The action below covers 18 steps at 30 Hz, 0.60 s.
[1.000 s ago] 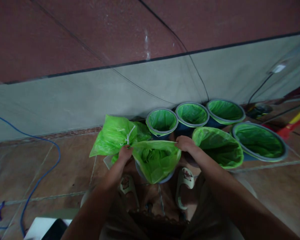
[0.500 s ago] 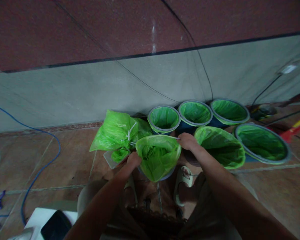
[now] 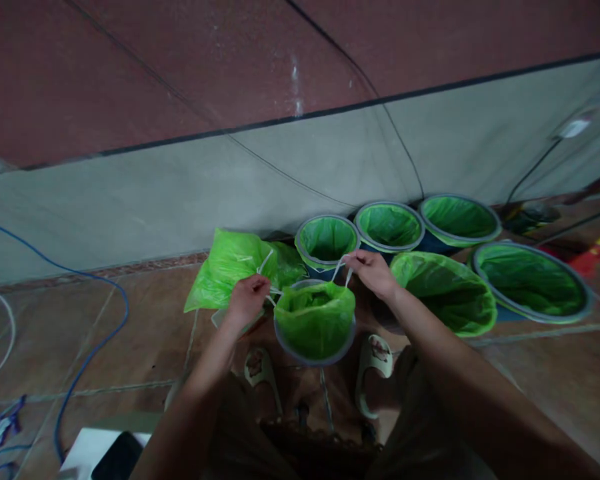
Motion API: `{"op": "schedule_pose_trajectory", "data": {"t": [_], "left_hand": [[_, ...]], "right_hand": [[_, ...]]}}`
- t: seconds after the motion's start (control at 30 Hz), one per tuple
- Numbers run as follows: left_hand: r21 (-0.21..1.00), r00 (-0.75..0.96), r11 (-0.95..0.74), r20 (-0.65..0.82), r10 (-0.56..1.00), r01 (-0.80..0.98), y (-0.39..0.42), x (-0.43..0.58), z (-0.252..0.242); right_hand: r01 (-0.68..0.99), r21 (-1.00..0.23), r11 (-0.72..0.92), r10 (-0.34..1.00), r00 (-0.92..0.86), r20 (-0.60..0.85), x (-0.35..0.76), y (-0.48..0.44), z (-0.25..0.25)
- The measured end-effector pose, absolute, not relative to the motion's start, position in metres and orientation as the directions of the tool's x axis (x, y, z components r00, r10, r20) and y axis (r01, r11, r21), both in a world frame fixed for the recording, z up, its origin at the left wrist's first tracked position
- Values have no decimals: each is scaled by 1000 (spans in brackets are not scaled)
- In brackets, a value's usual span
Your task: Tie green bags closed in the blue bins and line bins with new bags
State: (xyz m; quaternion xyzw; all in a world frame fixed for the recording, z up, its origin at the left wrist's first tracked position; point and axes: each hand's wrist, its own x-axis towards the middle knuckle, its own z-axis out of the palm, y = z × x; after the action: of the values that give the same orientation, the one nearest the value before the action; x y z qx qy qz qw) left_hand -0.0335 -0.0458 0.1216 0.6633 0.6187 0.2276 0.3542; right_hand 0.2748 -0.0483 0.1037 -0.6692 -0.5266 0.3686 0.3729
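Observation:
Between my feet stands a bin (image 3: pixel 316 360) with a grey rim, and a green drawstring garbage bag (image 3: pixel 317 323) sits inside it. The bag's mouth is partly drawn together and has come away from the rim. My left hand (image 3: pixel 249 298) is closed on the white drawstring at the bag's left side. On the right side, my right hand (image 3: pixel 373 270) pinches the other loop of the white drawstring (image 3: pixel 338 269). Both string loops are pulled taut outward. A tied, full green bag (image 3: pixel 225 270) lies just beyond my left hand.
Several bins lined with green bags, among them a near one (image 3: pixel 445 293) and a far right one (image 3: pixel 533 283), stand to the right along the wall. A blue cable (image 3: pixel 123 313) runs over the floor at left. A phone (image 3: pixel 117 457) lies on a white surface at lower left.
My hands have moved from the bag's edge to its drawstring loops and pulled them outward. The bag's mouth has narrowed and dropped, showing the bin's rim.

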Motion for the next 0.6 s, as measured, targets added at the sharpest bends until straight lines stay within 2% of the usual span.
{"op": "schedule_pose_trajectory", "data": {"t": [0.03,0.1,0.17,0.3,0.47,0.6], "left_hand": [[822,167,-31,-79,983,569,-48,-29,128],[888,253,-96,-24,967,450,-51,-18,135],[889,324,-123,-29,946,440,-53,-7,136],[876,347,-167,-1,938,452,-51,12,124],[904,373,-208,60,926,373,-42,29,115],[910,443,-243,75,894,337,-42,38,116]], "right_hand": [[214,-971,-106,986,150,-74,272,-49,106],[-138,-989,-58,994,85,-70,265,-51,112],[-295,-947,-129,990,19,-141,257,-53,117],[-287,-924,-252,968,-76,-240,238,-57,116],[-131,-969,-211,968,-163,-189,209,-61,101],[-89,-973,-211,963,-192,-191,191,-66,89]]}}
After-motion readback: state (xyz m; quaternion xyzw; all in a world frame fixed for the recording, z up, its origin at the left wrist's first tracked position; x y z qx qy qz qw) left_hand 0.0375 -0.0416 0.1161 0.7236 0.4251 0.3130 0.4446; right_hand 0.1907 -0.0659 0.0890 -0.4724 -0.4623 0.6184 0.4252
